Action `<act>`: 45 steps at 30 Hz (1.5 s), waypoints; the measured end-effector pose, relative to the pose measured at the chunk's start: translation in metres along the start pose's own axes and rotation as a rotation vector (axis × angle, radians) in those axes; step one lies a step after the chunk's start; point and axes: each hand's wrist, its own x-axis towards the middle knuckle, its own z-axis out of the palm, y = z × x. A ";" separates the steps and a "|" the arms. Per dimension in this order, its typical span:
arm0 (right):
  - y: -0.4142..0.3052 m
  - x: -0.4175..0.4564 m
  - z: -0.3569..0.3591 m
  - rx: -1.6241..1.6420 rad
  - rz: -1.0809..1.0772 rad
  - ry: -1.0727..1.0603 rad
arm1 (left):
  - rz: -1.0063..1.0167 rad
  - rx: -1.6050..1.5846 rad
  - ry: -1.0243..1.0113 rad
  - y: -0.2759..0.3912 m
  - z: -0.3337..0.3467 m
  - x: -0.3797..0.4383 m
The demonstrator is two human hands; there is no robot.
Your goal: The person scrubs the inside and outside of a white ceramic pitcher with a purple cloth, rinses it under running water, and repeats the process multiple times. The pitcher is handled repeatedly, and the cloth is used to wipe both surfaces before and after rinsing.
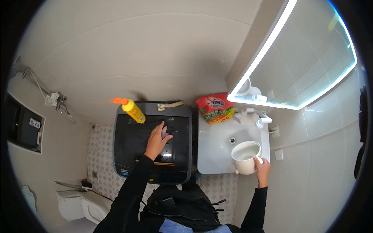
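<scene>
My left hand [156, 142] is over the dark lid of a top-loading washing machine [128, 142]. A small purplish cloth [165, 132] shows between its thumb and fingers; the palm hides the rest of it. On the right, my right hand [263, 169] grips the handle of a cream-coloured pot [246, 166], held over the front right of the white washbasin [212, 157]. The pot is tilted so its pale inside shows; whether it holds liquid I cannot tell. A yellow bottle with an orange cap [134, 111] stands at the back left of the machine.
A red OMO detergent bag [215, 107] leans at the basin's back, beside a white faucet [259, 116]. A pale hose [172, 105] lies behind the lid. The lit mirror [294, 67] juts out above the basin. At lower left is a toilet [84, 205].
</scene>
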 end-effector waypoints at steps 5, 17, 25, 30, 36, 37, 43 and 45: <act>-0.020 -0.009 0.007 0.051 -0.031 0.063 | -0.350 -0.160 0.238 -0.041 -0.060 -0.002; -0.036 -0.047 0.009 -0.035 0.005 0.141 | -0.219 -0.284 0.466 -0.056 -0.105 0.086; -0.049 -0.073 0.009 0.088 0.054 0.176 | -0.078 -0.039 0.429 -0.055 -0.121 0.083; -0.046 -0.082 0.022 0.131 0.074 0.154 | 0.121 0.212 0.395 -0.051 -0.134 0.089; -0.044 -0.097 0.050 0.215 0.085 0.179 | 0.147 0.303 0.325 -0.046 -0.145 0.091; -0.047 -0.097 0.058 0.250 0.077 0.186 | 0.159 0.321 0.324 -0.046 -0.146 0.091; -0.089 -0.092 0.127 0.500 0.123 0.035 | -0.020 0.157 0.287 -0.053 -0.144 0.094; -0.109 -0.083 0.165 0.624 0.095 -0.047 | 0.044 0.106 0.368 -0.059 -0.145 0.089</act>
